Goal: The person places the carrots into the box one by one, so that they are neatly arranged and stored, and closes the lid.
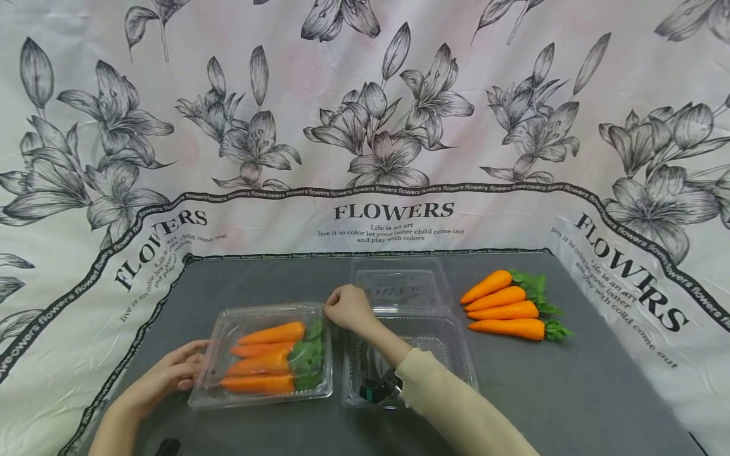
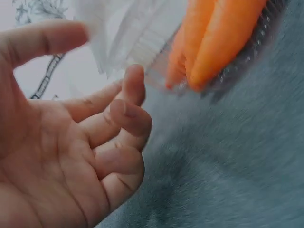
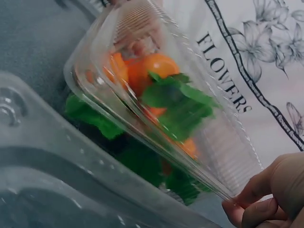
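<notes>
Right hand pinches the lid corner of the carrot box, carrots lying crosswise beneath its fingers; left hand (fingers relaxed, holding nothing) touches the opposite side.

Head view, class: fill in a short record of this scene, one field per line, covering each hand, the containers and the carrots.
Left hand: open, at left edge of the filled clamshell
Right hand: pinches that clamshell's lid at its back right corner
Packed carrots: four, leaves to the right
Empty clamshell: open, under the right forearm
Loose carrots: four, on the grey mat
</notes>
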A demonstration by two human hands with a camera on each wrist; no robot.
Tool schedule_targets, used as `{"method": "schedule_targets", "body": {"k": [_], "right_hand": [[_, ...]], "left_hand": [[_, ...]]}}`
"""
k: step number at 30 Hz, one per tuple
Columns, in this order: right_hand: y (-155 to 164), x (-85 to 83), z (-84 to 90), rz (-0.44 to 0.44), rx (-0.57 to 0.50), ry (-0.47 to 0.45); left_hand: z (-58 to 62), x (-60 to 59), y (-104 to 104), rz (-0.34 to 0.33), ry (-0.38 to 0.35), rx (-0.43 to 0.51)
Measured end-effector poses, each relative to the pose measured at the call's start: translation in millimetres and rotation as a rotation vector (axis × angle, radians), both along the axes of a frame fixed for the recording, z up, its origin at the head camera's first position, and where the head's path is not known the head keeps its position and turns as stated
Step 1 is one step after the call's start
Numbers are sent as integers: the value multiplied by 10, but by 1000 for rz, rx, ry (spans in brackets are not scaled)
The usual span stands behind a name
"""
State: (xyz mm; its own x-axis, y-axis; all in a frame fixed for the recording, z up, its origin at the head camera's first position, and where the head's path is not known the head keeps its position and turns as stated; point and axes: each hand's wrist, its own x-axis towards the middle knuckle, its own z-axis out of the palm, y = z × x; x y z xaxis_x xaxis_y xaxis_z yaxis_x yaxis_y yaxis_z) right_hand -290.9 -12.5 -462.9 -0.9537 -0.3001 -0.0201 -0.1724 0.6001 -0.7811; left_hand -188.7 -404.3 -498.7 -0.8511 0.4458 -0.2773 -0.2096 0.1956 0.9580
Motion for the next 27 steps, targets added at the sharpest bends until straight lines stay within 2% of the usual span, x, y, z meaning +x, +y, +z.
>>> {"method": "schedule_targets", "body": {"k": [3, 7, 10, 13, 16, 21, 23, 27], "right_hand": [[-18, 30, -3, -13, 4, 4], [-23, 101, 16, -11, 7, -31], [1, 211, 65, 32, 0, -77], [31, 380, 121, 87, 18, -91], [56, 592, 151, 126, 31, -68], [75, 967, 144, 165, -6, 10], [64, 1104, 114, 178, 12, 71], [12, 1339, 44, 173, -11, 21]], "left_hand": [[7, 95, 92, 15, -14, -15], [17, 185, 196, 104, 9, -54], [15, 242, 234, 162, 48, -81], [2, 282, 245, 190, 85, -80], [-4, 304, 251, 207, 93, -62], [-21, 323, 261, 252, 96, -59], [-35, 332, 267, 272, 114, -54], [-71, 338, 279, 307, 164, -11]]}}
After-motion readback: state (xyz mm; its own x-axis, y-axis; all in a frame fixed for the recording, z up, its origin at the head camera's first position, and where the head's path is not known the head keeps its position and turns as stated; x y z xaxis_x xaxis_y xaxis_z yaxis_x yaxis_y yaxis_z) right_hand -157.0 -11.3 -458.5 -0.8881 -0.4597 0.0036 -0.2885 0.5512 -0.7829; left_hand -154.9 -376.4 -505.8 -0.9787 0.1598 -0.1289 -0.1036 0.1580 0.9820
